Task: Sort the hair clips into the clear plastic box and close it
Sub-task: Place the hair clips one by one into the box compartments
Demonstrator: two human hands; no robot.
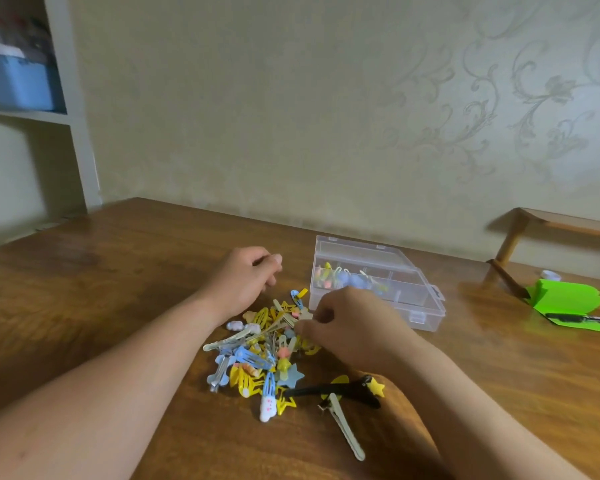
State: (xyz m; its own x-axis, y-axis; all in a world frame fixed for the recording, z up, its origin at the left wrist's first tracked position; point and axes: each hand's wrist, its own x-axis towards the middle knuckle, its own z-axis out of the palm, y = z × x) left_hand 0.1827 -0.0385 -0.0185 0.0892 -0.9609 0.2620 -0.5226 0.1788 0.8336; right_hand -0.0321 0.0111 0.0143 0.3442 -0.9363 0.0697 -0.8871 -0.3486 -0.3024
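A heap of yellow, blue and white hair clips (260,358) lies on the brown wooden tabletop (118,271). Right of the heap stands the clear plastic box (378,292), lid open. The blurred right hand (347,327) seems to pinch one clip at the heap's far edge. Behind the heap, the left hand (246,278) hangs loosely curled, holding nothing.

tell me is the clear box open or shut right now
Open. The clear box has its lid raised at the back, and the clips in its far compartments lie uncovered.
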